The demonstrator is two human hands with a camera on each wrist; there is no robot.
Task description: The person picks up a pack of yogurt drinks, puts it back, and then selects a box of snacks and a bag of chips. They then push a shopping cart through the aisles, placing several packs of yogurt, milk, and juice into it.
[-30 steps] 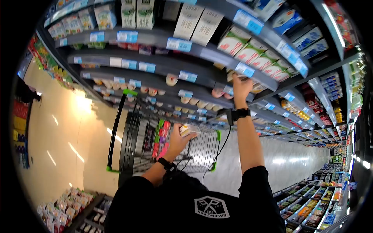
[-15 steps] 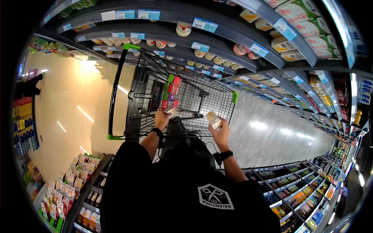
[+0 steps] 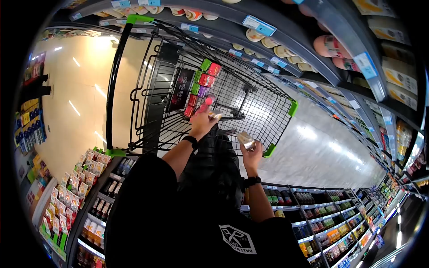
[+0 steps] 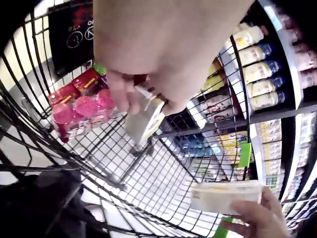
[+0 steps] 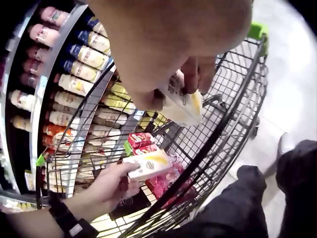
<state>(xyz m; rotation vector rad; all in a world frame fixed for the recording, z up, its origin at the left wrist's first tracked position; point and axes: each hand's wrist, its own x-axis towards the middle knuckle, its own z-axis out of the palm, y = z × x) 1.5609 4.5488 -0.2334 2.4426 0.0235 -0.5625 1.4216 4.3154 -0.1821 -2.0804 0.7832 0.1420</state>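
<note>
Over the cart's handle side, my left hand (image 3: 203,123) grips a small white and yellow carton (image 3: 215,116); the left wrist view shows this carton (image 4: 144,115) between thumb and fingers. My right hand (image 3: 253,155) pinches a similar carton (image 3: 246,140) near the cart's side edge, and in the right wrist view that carton (image 5: 182,100) hangs above the wire basket. Inside the shopping cart (image 3: 257,105) lie red, green and purple packs (image 3: 206,80), with a pink pack (image 3: 203,106) beside my left hand.
Curved shelves with cups and bottles (image 3: 333,47) run along the top and right. Another row of shelves (image 3: 313,210) stands behind, at the lower right. A rack of small packets (image 3: 67,196) is at the lower left. Grey floor (image 3: 313,143) lies right of the cart.
My right hand has come down from the shelf with a carton and is now by the cart. My left hand still holds its carton, now over the cart. The view has shifted, and the cart looks closer.
</note>
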